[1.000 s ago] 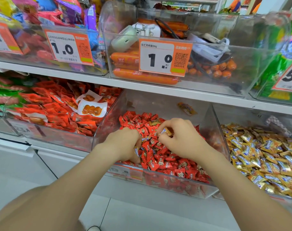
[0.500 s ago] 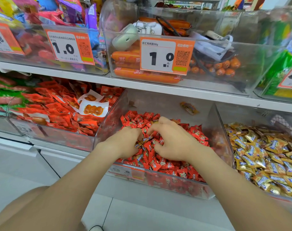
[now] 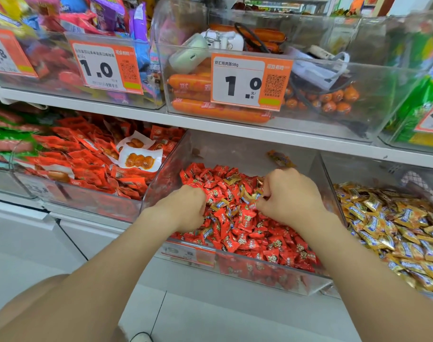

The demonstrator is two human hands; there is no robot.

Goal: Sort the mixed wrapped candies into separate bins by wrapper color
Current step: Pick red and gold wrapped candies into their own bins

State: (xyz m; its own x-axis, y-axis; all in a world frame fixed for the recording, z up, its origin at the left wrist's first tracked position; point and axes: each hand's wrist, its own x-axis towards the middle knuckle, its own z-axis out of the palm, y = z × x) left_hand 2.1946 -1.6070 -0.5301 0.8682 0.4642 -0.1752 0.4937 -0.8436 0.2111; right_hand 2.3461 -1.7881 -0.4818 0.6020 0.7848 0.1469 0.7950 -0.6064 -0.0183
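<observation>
On the middle price tag [image 3: 250, 82] you read "双汇鸡肉肠58g" and "1.0 元/根"; the left tag [image 3: 104, 67] says "1.0", the far-left tag [image 3: 3, 55] "2.8".

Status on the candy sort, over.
Left hand and right hand curled in red candy bin, grip hidden. Gold-wrapped candies mixed among red ones. Gold bin at right unobstructed.
</observation>
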